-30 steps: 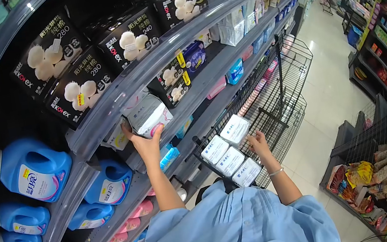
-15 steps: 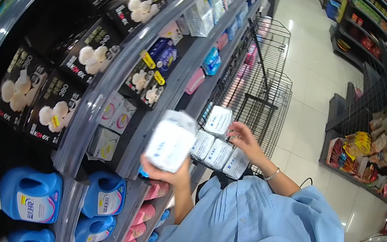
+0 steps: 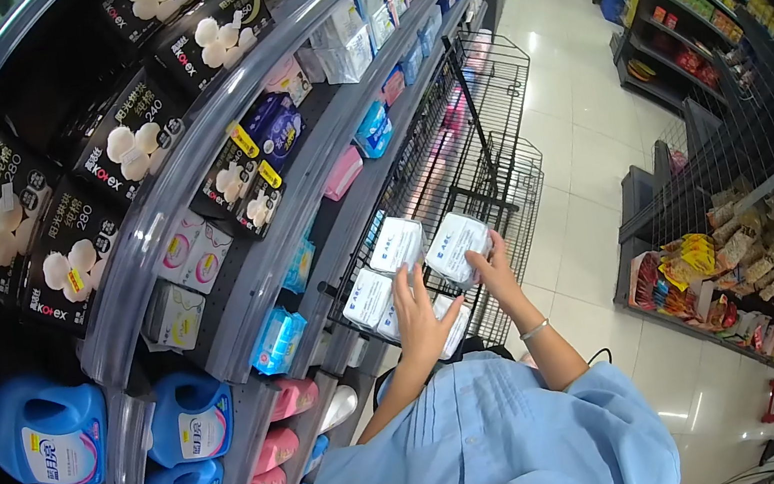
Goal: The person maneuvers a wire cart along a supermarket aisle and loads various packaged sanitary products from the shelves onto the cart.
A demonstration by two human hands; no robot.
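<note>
Several white packs of sanitary pads marked ABC (image 3: 367, 297) sit close together at the near end of a black wire shopping cart (image 3: 500, 189). My left hand (image 3: 417, 323) lies over them with its fingers stretched and apart, partly hiding the packs beneath. My right hand (image 3: 497, 275) grips the right edge of another white ABC pack of sanitary pads (image 3: 458, 247), which sits slightly tilted to the right of the group. A further ABC pack (image 3: 396, 242) lies just beyond my left fingertips.
Shelving on the left holds black Kotex boxes (image 3: 126, 146), blue detergent bottles (image 3: 51, 437) and a blue packet (image 3: 277, 340) at a shelf edge. Tiled floor (image 3: 577, 161) runs along the right of the cart. A rack of packaged snacks (image 3: 716, 276) stands farther right.
My left hand has come down from beside the shelf onto the packs, no longer holding the pack it held. My right hand now grips a pack. The view has shifted right.
</note>
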